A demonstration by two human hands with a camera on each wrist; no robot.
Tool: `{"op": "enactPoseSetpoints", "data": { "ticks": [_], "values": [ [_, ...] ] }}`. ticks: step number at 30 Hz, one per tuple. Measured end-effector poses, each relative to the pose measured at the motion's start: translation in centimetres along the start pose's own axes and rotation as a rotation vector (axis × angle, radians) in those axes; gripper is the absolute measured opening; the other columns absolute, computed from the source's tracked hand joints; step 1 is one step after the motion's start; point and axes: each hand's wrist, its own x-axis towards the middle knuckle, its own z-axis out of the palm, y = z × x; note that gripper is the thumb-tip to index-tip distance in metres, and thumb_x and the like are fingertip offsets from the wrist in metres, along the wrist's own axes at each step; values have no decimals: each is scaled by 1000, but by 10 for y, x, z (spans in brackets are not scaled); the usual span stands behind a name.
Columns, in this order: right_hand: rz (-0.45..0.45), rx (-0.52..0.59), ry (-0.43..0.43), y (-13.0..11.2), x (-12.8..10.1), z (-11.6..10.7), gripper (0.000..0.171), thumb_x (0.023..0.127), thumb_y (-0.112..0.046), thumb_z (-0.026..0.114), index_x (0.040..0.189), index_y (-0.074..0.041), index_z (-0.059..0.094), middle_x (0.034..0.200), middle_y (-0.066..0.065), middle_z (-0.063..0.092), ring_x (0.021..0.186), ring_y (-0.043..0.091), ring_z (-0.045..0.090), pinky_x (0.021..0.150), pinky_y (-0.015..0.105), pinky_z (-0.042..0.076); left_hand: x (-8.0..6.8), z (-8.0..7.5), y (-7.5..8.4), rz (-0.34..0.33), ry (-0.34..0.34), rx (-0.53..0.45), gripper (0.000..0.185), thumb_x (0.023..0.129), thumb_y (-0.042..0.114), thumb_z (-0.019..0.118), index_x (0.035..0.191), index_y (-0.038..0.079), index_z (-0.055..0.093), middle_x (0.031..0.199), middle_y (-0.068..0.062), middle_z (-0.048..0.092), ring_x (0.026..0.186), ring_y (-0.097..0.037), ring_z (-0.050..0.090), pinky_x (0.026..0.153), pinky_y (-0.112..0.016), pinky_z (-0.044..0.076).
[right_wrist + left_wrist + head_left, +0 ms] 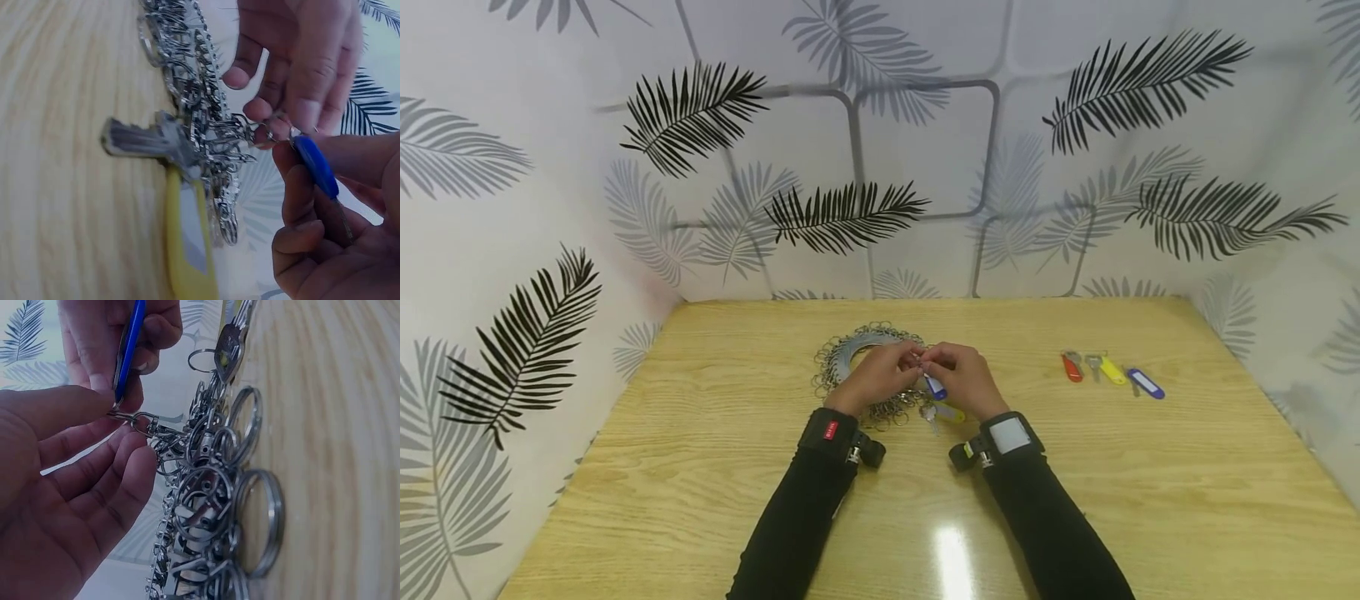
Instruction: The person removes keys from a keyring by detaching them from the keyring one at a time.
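Over a grey hoop (841,348) hung with many metal clasps and split rings, both hands meet fingertip to fingertip. Thumb and fingers of my left hand (877,375) pinch a split ring (122,415) linked to a swivel clasp (150,425) on the hoop. My right hand (966,382) pinches a blue key tag (315,165) at that same ring; a key's thin blade (344,220) shows below the tag, partly hidden by the palm. Beside the hoop's near right side, a yellow key tag (187,244) and its key (134,140) lie on the table.
On the wooden table (700,467), to the right, lie a red key tag (1072,368), a yellow tag (1112,371) and a blue tag (1146,383), each with a key. Leaf-patterned walls (917,258) stand at the back and sides.
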Motion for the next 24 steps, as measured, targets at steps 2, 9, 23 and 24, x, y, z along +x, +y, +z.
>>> {"op": "enactPoseSetpoints", "data": {
  "ticks": [2, 9, 23, 24],
  "values": [
    [-6, -2, -11, 0, 0, -1, 9, 93, -10, 65, 98, -8, 72, 104, 9, 70, 96, 26, 67, 81, 42, 54, 0, 0, -1, 4, 9, -7, 32, 98, 16, 58, 129, 11, 56, 102, -5, 63, 92, -17, 61, 75, -30, 51],
    [78, -28, -13, -1, 0, -3, 11, 93, -16, 66, 96, -7, 72, 99, 7, 71, 91, 23, 66, 80, 40, 52, 3, 1, -3, 60, 14, 24, 38, 90, 5, 68, 124, 11, 53, 97, -4, 60, 89, -16, 58, 77, -29, 49],
    [10, -12, -65, -3, -2, -7, 10, 96, -12, 62, 99, -8, 71, 97, 6, 70, 87, 21, 64, 77, 40, 51, -2, -2, -2, -47, 6, 12, 22, 96, 21, 62, 114, 11, 69, 99, -1, 66, 86, -13, 62, 76, -27, 51],
    [9, -16, -63, -3, -2, -7, 10, 96, -12, 62, 99, -7, 71, 97, 6, 70, 87, 21, 63, 77, 39, 51, -2, -2, -1, -46, 9, 24, 22, 95, 19, 63, 114, 11, 70, 98, 0, 66, 86, -13, 62, 75, -27, 51]
  ]
}}
